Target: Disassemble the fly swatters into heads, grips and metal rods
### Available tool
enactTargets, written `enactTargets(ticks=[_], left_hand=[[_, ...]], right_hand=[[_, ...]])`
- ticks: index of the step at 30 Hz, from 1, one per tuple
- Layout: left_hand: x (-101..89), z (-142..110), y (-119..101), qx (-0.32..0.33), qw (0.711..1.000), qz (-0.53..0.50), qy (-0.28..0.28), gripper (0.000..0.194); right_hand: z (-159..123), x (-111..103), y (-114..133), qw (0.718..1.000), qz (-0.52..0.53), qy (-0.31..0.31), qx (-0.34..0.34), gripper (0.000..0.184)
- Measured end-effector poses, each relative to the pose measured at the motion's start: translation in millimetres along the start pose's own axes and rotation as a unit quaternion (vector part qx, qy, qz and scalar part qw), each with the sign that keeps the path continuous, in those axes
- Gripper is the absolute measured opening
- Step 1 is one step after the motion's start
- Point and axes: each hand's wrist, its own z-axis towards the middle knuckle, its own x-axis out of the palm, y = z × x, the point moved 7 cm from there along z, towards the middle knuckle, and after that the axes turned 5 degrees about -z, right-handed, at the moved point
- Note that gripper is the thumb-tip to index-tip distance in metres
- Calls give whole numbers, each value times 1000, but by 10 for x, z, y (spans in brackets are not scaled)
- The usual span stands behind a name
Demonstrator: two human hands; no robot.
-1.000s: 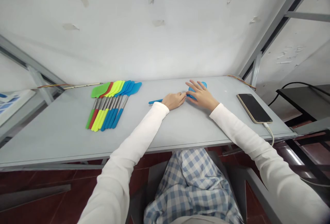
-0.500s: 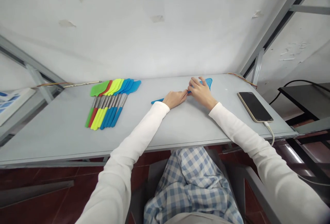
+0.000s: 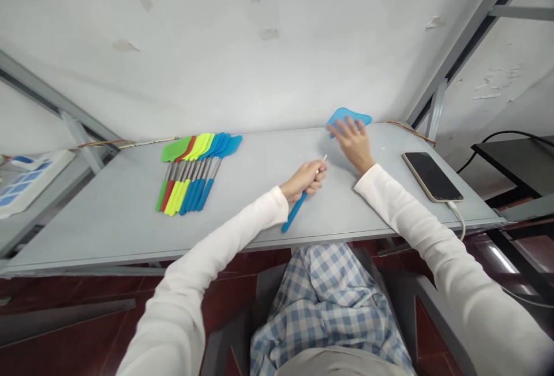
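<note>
My left hand (image 3: pixel 304 181) is closed around the shaft of a blue fly swatter. Its blue handle (image 3: pixel 295 212) sticks out below the fist towards the table's front edge, and a short bit of pale metal rod shows above the thumb. The swatter's blue head (image 3: pixel 350 114) is up by the wall. My right hand (image 3: pixel 354 144), slightly blurred, has its fingers spread over the lower part of that head; whether they touch it I cannot tell. To the left lies a fanned row of fly swatters (image 3: pixel 197 171) in green, red, yellow and blue, heads towards the wall.
A phone (image 3: pixel 433 177) with a white cable lies at the right end of the grey table (image 3: pixel 255 231). The white wall (image 3: pixel 277 81) rises right behind the table. Metal frame posts (image 3: pixel 82 142) stand at both sides. A white board with blue patches (image 3: pixel 32 182) is at far left.
The swatter has turned from lying nearly sideways to pointing at the wall, its handle swung nearer me. My left hand has moved closer and grips the shaft; my right hand's fingers have spread.
</note>
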Motion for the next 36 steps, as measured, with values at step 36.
enactTargets(ticks=[36], left_hand=[[-826, 756, -281, 170, 790, -556, -197, 43]], right_hand=[[-341, 467, 939, 531, 698, 370, 308, 30]])
